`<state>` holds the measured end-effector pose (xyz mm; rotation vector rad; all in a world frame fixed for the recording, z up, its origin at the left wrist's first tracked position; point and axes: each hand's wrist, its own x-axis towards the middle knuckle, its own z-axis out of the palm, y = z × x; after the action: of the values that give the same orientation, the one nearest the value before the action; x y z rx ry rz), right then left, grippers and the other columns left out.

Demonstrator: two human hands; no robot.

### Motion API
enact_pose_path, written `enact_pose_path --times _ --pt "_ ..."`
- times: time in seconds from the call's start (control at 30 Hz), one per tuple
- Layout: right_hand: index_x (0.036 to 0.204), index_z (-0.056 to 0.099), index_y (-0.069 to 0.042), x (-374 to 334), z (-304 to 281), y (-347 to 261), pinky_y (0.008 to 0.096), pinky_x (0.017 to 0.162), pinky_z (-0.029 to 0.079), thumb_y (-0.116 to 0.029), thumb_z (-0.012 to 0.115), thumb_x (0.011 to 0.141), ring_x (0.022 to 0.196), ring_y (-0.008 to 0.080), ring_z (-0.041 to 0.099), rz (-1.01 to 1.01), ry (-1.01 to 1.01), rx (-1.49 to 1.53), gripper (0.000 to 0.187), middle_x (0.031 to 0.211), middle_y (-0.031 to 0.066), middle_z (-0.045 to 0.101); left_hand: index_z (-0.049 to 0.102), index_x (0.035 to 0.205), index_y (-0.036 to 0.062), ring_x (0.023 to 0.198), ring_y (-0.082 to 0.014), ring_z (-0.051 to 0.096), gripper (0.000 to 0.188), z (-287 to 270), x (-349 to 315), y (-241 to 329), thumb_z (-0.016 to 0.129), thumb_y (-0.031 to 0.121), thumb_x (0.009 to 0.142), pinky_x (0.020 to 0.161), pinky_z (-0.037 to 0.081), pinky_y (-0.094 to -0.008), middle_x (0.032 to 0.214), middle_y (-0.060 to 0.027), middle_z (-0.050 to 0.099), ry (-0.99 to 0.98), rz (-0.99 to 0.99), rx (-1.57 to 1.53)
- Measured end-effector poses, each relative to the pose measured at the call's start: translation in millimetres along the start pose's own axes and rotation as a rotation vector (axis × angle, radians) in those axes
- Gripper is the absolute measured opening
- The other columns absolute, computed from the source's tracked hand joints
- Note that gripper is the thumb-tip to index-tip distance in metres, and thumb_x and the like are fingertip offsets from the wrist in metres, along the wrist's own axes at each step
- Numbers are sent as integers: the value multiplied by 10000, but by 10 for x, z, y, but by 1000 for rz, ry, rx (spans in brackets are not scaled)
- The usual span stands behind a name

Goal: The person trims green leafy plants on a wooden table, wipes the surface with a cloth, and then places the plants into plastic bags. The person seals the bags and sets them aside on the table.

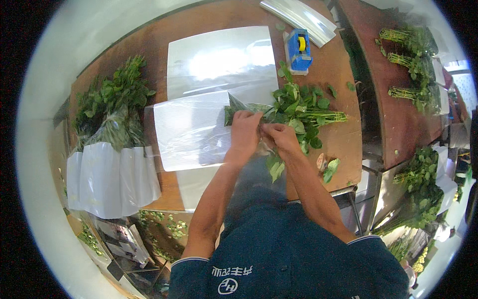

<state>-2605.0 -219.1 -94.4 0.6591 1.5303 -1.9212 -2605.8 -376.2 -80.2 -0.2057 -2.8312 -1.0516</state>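
A bunch of leafy stems (pixel 294 107) lies across the brown table, its cut ends pointing right. Its left end is hidden in a white, finely striped wrapping sleeve (pixel 191 132) with clear film at the edge. My left hand (pixel 246 128) is closed on the wrapped bunch just where the film meets the leaves. Close beside it my right hand (pixel 280 135) pinches with curled fingers at the gathered film; the exact fold between the fingertips is too small to make out. Under the sleeve is a stack of clear film sheets (pixel 219 60) that reflects the light.
A blue tape dispenser (pixel 300 50) with yellow tape stands at the back right, near rolled clear film (pixel 303 20). Wrapped bunches (pixel 114 174) lie at the left. More bunches (pixel 408 62) rest on a second table (pixel 398 134) beyond a gap. Loose leaves (pixel 330 170) lie near the front edge.
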Motion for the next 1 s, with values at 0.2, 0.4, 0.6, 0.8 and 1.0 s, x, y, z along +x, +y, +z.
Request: enact_pose_path --times 0.2,0.4,0.6,0.8,1.0 --pt "954 714 5 -207 83 253 260 626 482 -198 730 977 695 100 602 91 48 176 205 831 30 686 728 1151 87 1071 -419 585 456 22 16 -32 673 -61 723 963 478 -494 1051 -204 683 -77 -110 -4" --pt "848 705 -12 -26 70 518 299 565 459 -290 764 950 617 111 558 -35 73 -33 302 725 13 636 696 1209 79 1129 -418 579 476 -70 84 56 713 -37 748 1003 469 -492 1107 -196 680 -180 -106 47" --pt "759 698 -17 47 -8 710 339 497 448 -414 744 943 515 128 551 -60 208 -289 440 625 27 623 566 1365 39 1243 -401 549 670 -205 115 145 833 107 754 1091 413 -488 1264 -210 647 -393 -41 159" --pt "830 705 9 -372 -209 477 315 519 484 -327 719 978 569 129 601 10 -28 -191 367 692 25 664 442 1463 7 1393 -357 453 883 -51 61 66 872 202 717 1184 296 -522 1444 -201 547 -406 153 434" --pt "1008 710 44 -117 -560 -858 316 715 542 -276 680 1012 778 135 651 -520 120 -163 322 893 45 710 439 1469 -30 1490 -361 350 871 178 117 123 806 362 782 1238 173 -584 1506 -237 482 -408 106 654"
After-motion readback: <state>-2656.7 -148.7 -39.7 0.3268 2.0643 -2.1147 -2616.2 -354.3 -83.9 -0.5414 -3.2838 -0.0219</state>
